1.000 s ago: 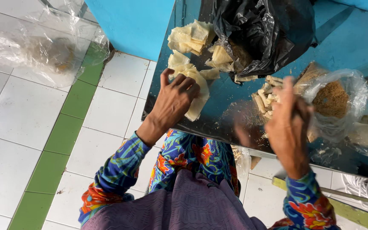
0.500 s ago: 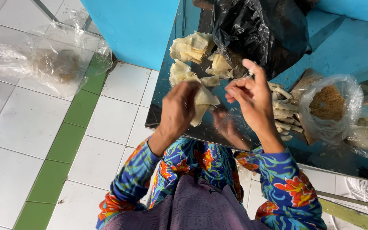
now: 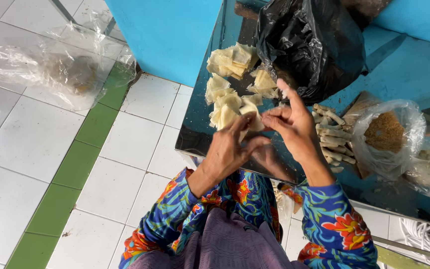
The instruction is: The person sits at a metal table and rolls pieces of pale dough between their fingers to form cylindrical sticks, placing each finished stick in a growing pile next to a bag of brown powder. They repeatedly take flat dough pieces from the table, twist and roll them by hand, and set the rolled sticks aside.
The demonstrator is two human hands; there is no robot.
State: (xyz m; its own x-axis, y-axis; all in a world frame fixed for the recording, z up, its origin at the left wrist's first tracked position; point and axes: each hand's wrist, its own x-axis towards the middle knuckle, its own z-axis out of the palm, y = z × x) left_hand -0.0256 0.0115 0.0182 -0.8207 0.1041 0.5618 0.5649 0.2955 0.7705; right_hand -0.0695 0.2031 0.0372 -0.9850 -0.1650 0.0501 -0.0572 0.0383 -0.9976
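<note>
Both hands, left hand (image 3: pixel 230 149) and right hand (image 3: pixel 292 127), pinch one pale wrapper (image 3: pixel 251 115) together above the glass table (image 3: pixel 200 134). More wrappers (image 3: pixel 222 99) lie behind it; black bag (image 3: pixel 309 45) further, rolled sticks (image 3: pixel 329 134) at right.

We see a white tiled floor (image 3: pixel 31 139) with a green strip (image 3: pixel 83 164) — blue wall (image 3: pixel 170 30), glass tabletop (image 3: pixel 200 134).

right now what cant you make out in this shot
Head view only:
- Inside of the black bag: its own folds hide it.
- The pale sheet between left hand and right hand: fingers cover most of it, so each grip is unclear.
- Brown filling in the clear bag: too small to identify.
- Clear bag on the floor: glare blurs its contents.
</note>
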